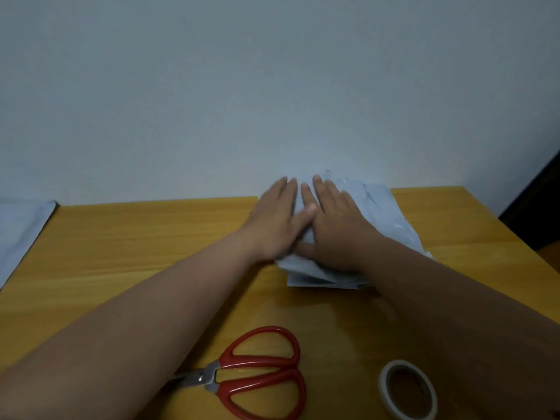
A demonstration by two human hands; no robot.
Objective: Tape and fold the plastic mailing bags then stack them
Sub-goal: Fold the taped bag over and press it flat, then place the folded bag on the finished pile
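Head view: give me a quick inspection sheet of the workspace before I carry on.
Surface: wooden table, against a plain wall.
Job's things: stack of folded mailing bags at the far right; unfolded bags at the left edge; tape roll lying flat near right; red-handled scissors near centre, closed.
Clutter: nothing seen.
Hands: left hand and right hand press flat on the stack, fingers straight.
Cables: nothing seen.
Surroundings: dark area beyond the table's right edge, unclear.
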